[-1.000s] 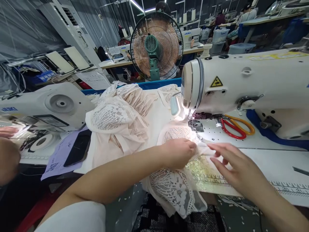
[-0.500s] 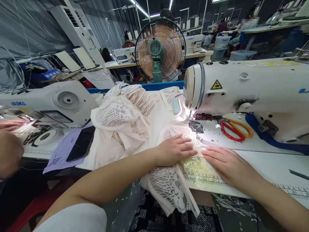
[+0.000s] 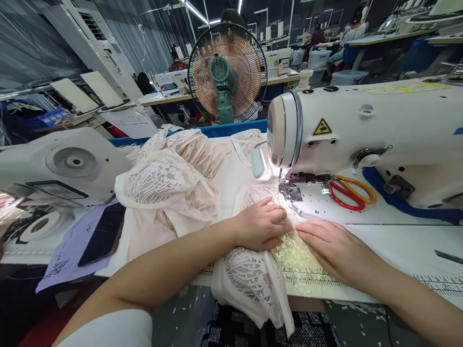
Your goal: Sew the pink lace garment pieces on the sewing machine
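A cream lace bra point(image 3: 248, 277) lies under the needle area of the white sewing machine point(image 3: 325, 130), one lace cup hanging over the table's front edge. My left hand point(image 3: 262, 224) rests on the bra left of the presser foot point(image 3: 285, 190), its fingers curled in and closed on the fabric. Across from it, my right hand point(image 3: 327, 243) has its fingers pressed together, the tips at the bra's edge just in front of the foot. Its thumb is hidden. The fingertips of both hands nearly meet.
A pile of cream lace bras point(image 3: 166, 178) stands left of the machine. Red-and-orange-handled scissors point(image 3: 349, 193) lie under the machine arm. A phone point(image 3: 103, 233) rests on purple paper point(image 3: 67, 255). A second machine point(image 3: 68, 164) is at left, and a fan point(image 3: 227, 72) behind.
My left fingers have drawn in from flat and spread to curled. My right hand has shifted slightly left. The whole view has turned a little to the right.
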The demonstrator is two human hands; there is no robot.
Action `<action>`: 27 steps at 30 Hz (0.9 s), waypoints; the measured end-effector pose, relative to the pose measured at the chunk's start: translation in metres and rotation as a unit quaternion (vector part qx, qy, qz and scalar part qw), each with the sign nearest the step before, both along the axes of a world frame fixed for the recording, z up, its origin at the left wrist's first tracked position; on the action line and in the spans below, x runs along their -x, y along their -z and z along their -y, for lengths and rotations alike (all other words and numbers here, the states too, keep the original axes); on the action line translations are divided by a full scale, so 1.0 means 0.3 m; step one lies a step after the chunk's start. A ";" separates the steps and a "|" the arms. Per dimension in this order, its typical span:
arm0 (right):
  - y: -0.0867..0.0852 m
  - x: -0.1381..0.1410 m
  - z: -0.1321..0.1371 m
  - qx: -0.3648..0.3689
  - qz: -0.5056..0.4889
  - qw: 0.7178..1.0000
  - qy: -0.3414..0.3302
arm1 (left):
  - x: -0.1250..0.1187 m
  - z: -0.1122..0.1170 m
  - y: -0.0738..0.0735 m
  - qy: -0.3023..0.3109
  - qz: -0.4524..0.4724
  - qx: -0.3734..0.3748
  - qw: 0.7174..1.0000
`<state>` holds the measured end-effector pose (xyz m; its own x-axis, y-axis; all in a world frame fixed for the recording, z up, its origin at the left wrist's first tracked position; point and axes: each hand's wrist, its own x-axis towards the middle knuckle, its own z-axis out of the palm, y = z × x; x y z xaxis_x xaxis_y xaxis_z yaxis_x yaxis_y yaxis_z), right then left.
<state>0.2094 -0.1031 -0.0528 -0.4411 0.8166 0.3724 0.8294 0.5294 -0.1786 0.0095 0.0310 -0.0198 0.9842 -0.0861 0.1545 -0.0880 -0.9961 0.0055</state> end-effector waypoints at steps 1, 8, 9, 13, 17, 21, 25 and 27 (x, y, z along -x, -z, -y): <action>-0.002 0.003 -0.005 0.004 0.003 1.000 0.000 | -0.003 -0.009 0.001 -0.004 0.001 0.002 1.000; -0.033 0.021 -0.047 0.025 0.041 0.999 0.005 | -0.018 -0.066 0.010 0.008 0.025 -0.019 0.999; -0.038 0.024 -0.054 0.023 0.052 0.998 0.000 | -0.019 -0.073 0.012 0.011 0.027 -0.024 0.999; -0.045 0.033 -0.083 0.003 0.088 0.996 0.006 | -0.022 -0.099 0.024 0.008 0.032 -0.034 0.999; -0.040 0.036 -0.103 0.000 0.094 0.995 0.022 | -0.021 -0.122 0.028 -0.008 0.031 -0.039 0.999; -0.029 0.038 -0.107 -0.014 0.091 0.996 0.015 | -0.020 -0.139 0.024 -0.011 0.014 -0.031 0.999; -0.019 0.040 -0.095 -0.024 0.065 0.998 0.011 | -0.020 -0.151 0.023 -0.006 0.014 -0.018 1.000; -0.020 0.041 -0.090 -0.019 0.051 0.998 0.013 | -0.022 -0.155 0.023 -0.007 0.014 -0.016 1.000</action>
